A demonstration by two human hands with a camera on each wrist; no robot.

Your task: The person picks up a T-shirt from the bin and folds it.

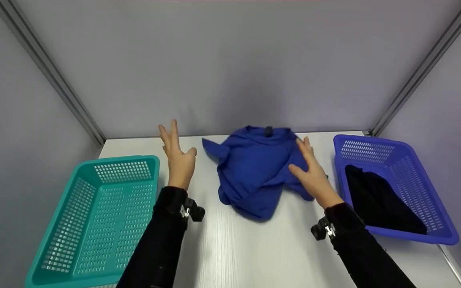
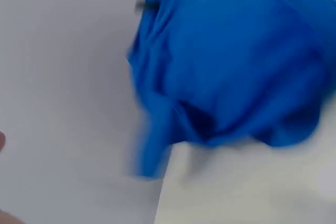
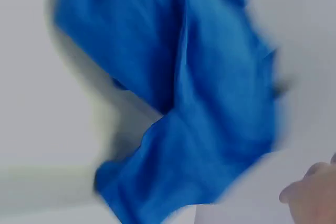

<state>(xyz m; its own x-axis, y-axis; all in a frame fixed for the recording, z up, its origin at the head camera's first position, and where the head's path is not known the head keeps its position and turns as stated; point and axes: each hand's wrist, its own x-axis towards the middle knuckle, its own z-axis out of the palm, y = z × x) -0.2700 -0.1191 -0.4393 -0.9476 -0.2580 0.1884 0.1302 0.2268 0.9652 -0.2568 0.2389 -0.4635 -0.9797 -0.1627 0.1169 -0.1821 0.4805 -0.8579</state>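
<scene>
A crumpled blue T-shirt lies on the white table, its collar with a dark tag toward the back wall. To its left my left hand is raised with fingers spread, holding nothing. My right hand overlaps the shirt's right sleeve in the head view, thumb and fingers apart. In the right wrist view, fingers show at the lower right, away from the blue cloth. The left wrist view is filled mostly by the shirt, slightly blurred, with only bits of the hand at the left edge.
A teal plastic basket stands at the left of the table. On the right, a purple-blue basket holds a folded black cloth. Grey panels enclose the back and both sides.
</scene>
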